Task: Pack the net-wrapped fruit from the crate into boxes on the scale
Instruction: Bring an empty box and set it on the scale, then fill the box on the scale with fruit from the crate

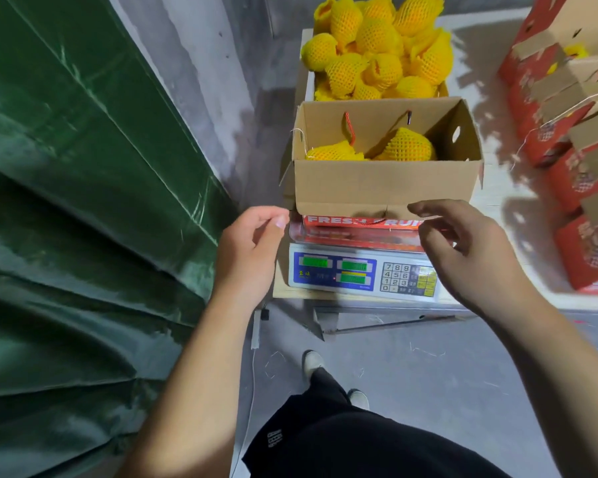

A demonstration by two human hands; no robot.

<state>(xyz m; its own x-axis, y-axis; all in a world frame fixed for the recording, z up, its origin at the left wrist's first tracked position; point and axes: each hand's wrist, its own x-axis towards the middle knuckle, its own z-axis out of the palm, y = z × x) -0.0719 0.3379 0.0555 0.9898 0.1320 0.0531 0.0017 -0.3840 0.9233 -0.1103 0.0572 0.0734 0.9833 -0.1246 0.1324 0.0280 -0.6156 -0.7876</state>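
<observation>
The box (384,184) is plain brown corrugated cardboard, matt, with a glossy red printed flap below. The fruit (408,146) wear yellow foam net, soft and meshed. The scale (363,272) has a smooth pale plastic body, a blue panel and a shiny tray. The curtain (83,201) is green cloth with a faint sheen. The floor (446,374) is rough grey concrete.

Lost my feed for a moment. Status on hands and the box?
Left hand and right hand empty, fingers loosely curled, near the box front. Box on scale, two netted fruits inside. Crate behind, full. Nothing blocking.
</observation>
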